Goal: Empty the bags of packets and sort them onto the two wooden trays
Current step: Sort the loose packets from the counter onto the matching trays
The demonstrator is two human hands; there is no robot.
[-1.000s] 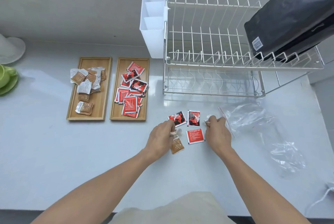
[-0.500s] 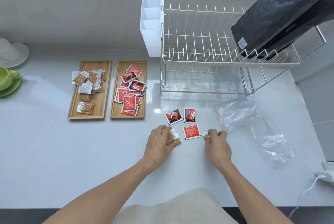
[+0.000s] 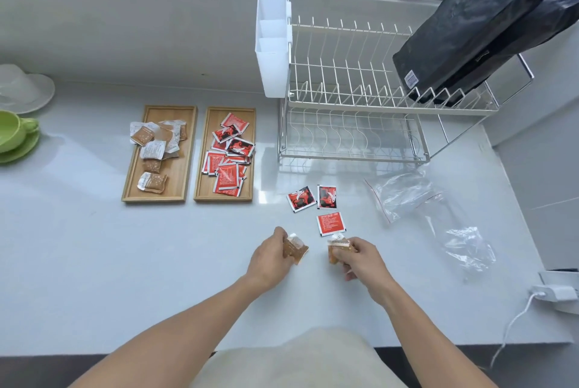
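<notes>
Brown packet in left hand, long axis diagonal, white end up-left

2 wooden trays, 3 loose red packets, 2 held brown packets

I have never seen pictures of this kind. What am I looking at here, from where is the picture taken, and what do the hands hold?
No machine is here: a person works with bare hands. The camera sits on the person's head and looks down at a white counter. The left hand and the right hand each hold a brown packet. Three red packets lie loose on the counter, beside empty clear bags. Further left stand two wooden trays: the left tray holds brown packets, the right tray holds red ones. Behind is a dish rack with a black bag on it.
</notes>
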